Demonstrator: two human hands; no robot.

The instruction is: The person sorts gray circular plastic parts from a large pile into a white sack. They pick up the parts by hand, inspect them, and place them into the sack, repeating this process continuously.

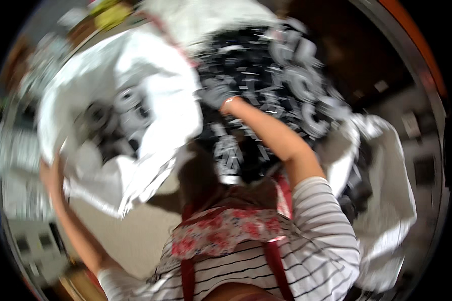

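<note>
My left hand is at the near left rim of a big white sack, its fingers closed on the edge. Inside that sack lie several grey and black ring-shaped or roll-like pieces. My right hand, in a grey glove with an orange-red cuff, reaches into a large heap of black and white pieces just right of the sack. Motion smears its fingers, so whether they hold a piece is unclear. Larger pale grey rings lie on the heap's right side.
Another white sack with dark pieces inside stands open at my right. White sacking lies beyond the heap. A yellow bag is at the far left, and clear plastic-wrapped items line the left side.
</note>
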